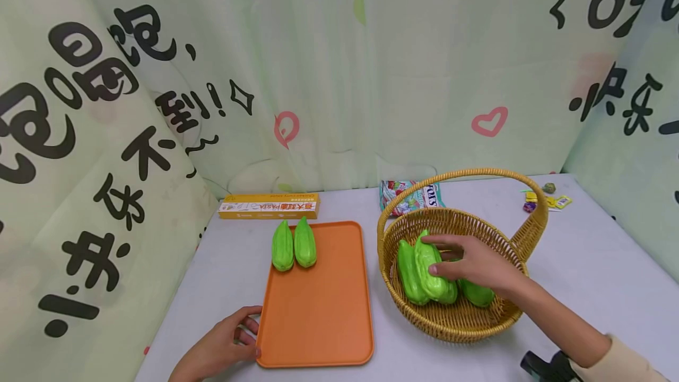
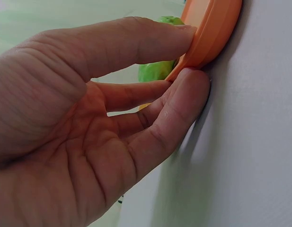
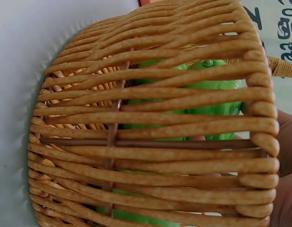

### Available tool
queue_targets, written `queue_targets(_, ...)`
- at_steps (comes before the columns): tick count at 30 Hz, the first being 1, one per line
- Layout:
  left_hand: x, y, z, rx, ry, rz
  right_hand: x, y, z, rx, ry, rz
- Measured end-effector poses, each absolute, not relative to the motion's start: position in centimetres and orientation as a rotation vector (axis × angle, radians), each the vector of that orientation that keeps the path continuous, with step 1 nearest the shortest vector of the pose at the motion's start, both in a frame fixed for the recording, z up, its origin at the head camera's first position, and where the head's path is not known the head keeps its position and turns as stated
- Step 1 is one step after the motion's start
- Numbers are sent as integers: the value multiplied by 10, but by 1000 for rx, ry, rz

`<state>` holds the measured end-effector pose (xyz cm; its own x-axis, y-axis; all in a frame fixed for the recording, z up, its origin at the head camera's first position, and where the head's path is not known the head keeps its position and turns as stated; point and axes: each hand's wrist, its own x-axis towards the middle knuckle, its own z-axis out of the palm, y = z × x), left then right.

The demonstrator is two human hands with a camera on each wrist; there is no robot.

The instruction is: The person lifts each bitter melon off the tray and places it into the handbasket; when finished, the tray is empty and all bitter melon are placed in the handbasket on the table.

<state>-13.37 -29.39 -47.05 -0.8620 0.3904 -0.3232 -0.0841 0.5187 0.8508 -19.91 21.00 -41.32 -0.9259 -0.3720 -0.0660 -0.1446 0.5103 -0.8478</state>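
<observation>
Hands: the left hand is pressed against the near left corner of the orange tray, thumb and fingertips pinching its rim; the right hand is laid inside the wicker basket, fingers curled over a green gourd.
Gourds on tray: two are laid side by side at the far left corner, touching.
Gourds in basket: three are seen, close together under the right hand.
Grip advice: the held gourd is best grasped across its middle and lifted clear of the basket's handle.
Tray advice: the rim should be kept steady.
Background: a yellow box and a sweet packet are set at the far edge of the table.
</observation>
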Motion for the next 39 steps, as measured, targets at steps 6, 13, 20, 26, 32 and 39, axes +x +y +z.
queue_targets(6,-134,-295,-472,217,2280,1299,-201,210,-414,-443,2559,-1325)
queue_targets(13,-135,-296,-473,199,2285,1293,-202,210,-414,-445,2560,-1317)
queue_targets(20,-135,-296,-474,212,2289,1301,-202,209,-415,-443,2580,-1314)
queue_targets(26,-135,-296,-474,205,2273,1310,-196,210,-407,-438,2662,-1260)
queue_targets(32,-135,-295,-474,210,2265,1313,-177,202,-381,-492,2750,-1267)
queue_targets(39,-135,-295,-473,176,2286,1294,-154,156,-358,-681,2529,-1517)
